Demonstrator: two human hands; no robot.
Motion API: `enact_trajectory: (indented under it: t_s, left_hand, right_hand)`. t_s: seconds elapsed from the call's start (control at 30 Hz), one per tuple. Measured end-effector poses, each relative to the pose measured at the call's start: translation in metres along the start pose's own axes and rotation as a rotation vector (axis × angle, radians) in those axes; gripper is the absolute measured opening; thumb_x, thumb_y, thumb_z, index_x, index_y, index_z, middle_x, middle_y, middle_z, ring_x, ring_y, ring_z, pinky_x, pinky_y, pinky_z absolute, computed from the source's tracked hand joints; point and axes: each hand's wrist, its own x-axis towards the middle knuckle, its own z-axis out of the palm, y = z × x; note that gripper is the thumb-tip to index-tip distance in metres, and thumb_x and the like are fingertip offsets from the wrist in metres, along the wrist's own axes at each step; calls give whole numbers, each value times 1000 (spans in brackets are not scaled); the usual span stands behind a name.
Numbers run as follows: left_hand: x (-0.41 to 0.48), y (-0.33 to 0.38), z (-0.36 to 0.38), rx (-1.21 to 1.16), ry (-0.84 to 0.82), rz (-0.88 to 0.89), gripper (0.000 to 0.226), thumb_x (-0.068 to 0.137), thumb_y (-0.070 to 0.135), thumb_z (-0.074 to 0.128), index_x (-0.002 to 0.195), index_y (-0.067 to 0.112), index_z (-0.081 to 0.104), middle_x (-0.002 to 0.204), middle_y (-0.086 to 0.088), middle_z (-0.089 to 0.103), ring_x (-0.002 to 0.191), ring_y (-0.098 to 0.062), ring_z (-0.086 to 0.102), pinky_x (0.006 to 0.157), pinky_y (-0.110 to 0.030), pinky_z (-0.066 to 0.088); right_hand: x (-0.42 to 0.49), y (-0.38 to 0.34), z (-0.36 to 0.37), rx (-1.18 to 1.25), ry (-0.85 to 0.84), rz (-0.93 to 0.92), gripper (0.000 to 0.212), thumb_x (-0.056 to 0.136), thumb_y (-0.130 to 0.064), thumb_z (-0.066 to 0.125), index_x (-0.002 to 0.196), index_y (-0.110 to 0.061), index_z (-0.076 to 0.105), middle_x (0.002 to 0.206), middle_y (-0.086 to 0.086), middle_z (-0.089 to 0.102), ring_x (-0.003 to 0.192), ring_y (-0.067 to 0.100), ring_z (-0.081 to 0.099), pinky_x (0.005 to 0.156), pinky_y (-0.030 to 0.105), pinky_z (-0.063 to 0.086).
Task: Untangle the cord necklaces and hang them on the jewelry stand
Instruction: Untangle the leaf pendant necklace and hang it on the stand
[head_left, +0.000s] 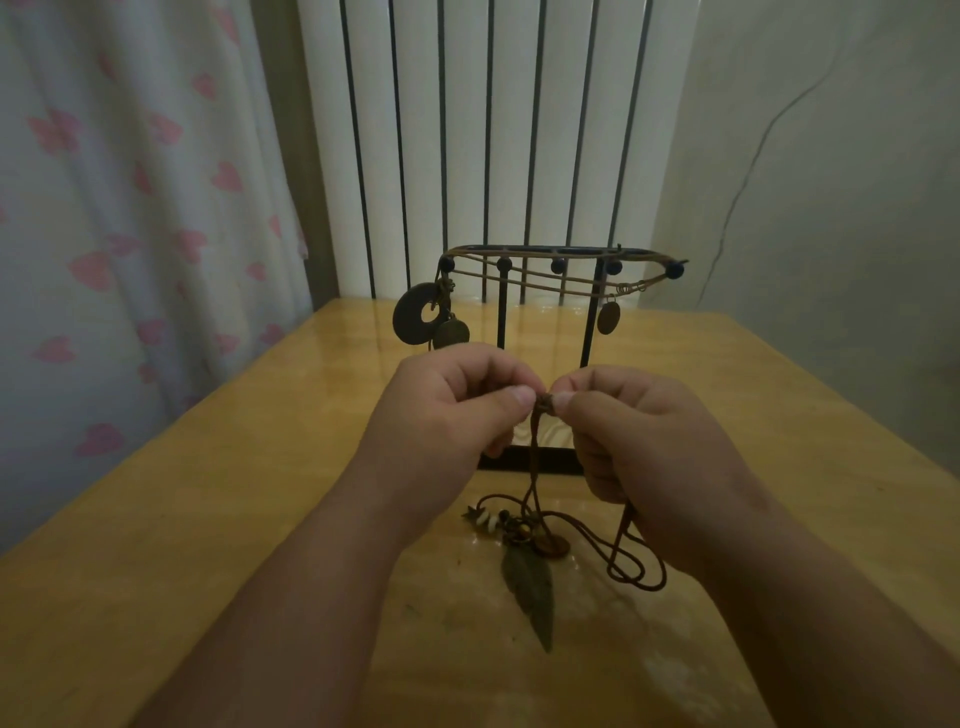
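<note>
A black jewelry stand rises at the middle of the wooden table, with cord necklaces strung across its top pegs; a ring-shaped pendant and an oval pendant hang from them. In front of the stand, my left hand and my right hand meet, both pinching a knot in a brown cord necklace. Its cords drop to the table, where a leaf pendant, small beads and loose cord loops lie. The stand's base is partly hidden behind my hands.
The yellow wooden table fills the lower view. Behind the table stands a white ribbed radiator. A curtain with pink hearts hangs at the left, and a pale wall is at the right.
</note>
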Motion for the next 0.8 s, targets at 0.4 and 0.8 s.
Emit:
enact_trajectory:
  t_s: [0.4, 0.8]
  left_hand:
    - [2, 4, 3, -415, -57, -311, 21, 91, 4, 50, 77, 7, 65, 63, -3, 51, 56, -14, 48, 49, -24, 42]
    - [1, -1, 5, -270, 23, -195, 15, 84, 22, 65, 73, 19, 74, 66, -1, 57, 63, -15, 51, 56, -24, 44]
  right_hand:
    - [0, -2, 2, 99, -44, 57, 24, 92, -20, 55, 72, -21, 67, 55, -3, 39, 49, 11, 31, 45, 25, 26]
    - [1, -3, -1, 182, -23, 88, 28, 95, -21, 53, 73, -22, 70, 56, -5, 41, 50, 10, 34, 47, 26, 29]
